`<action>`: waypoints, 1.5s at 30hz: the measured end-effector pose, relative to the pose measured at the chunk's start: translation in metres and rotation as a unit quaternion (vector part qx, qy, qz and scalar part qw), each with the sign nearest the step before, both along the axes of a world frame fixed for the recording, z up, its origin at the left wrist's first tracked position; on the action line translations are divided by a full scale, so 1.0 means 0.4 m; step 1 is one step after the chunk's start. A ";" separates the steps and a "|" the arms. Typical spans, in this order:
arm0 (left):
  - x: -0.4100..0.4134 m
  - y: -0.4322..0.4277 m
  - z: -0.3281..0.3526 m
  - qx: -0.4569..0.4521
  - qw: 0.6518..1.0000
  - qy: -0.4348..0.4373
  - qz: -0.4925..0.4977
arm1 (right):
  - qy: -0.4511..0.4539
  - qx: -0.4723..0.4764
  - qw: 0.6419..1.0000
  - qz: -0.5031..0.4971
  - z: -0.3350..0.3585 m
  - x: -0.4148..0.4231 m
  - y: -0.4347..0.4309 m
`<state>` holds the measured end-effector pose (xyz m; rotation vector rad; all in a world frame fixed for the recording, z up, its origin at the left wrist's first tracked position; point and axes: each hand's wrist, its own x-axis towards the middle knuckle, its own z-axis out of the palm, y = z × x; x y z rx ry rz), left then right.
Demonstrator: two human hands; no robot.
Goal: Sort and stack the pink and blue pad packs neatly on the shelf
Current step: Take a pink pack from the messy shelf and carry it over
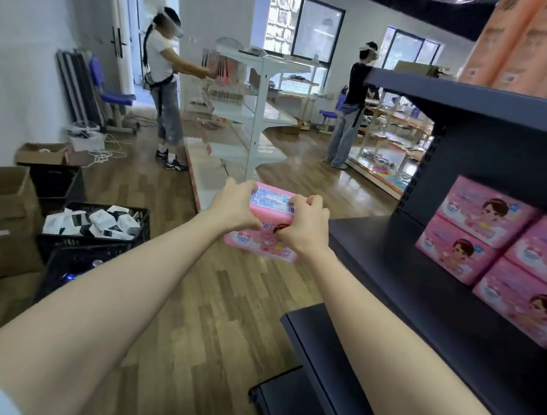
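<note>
Pink pack held ahead of the shelf

A pink pad pack (264,226) is gripped by the left hand (233,204) and right hand (306,229), left of the shelf (392,265); placement beside the stacked pink packs (497,251) appears next.

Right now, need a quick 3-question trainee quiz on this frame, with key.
1. True or false: the held pack is blue.
2. How is it gripped? A) one hand B) both hands C) not gripped
3. Fill in: the stacked packs on the shelf are all ___ in colour.
Key: 1 false, it is pink. 2 B, the left hand and right hand both grip it. 3 pink.
</note>
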<state>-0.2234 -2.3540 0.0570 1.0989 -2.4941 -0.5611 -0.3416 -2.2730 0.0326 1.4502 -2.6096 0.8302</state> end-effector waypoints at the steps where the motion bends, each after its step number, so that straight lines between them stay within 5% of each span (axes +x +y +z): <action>1: 0.005 -0.037 0.004 -0.002 1.000 0.000 -0.002 | -0.003 -0.006 1.000 -0.001 0.000 0.006 -0.036; 16: -0.095 -0.268 0.019 -0.018 0.993 0.083 -0.084 | 0.028 -0.046 0.992 -0.110 0.030 -0.044 -0.221; 45: -0.716 0.016 -0.020 0.009 0.938 0.068 -0.341 | 0.022 0.029 0.929 -0.367 0.034 -0.495 0.165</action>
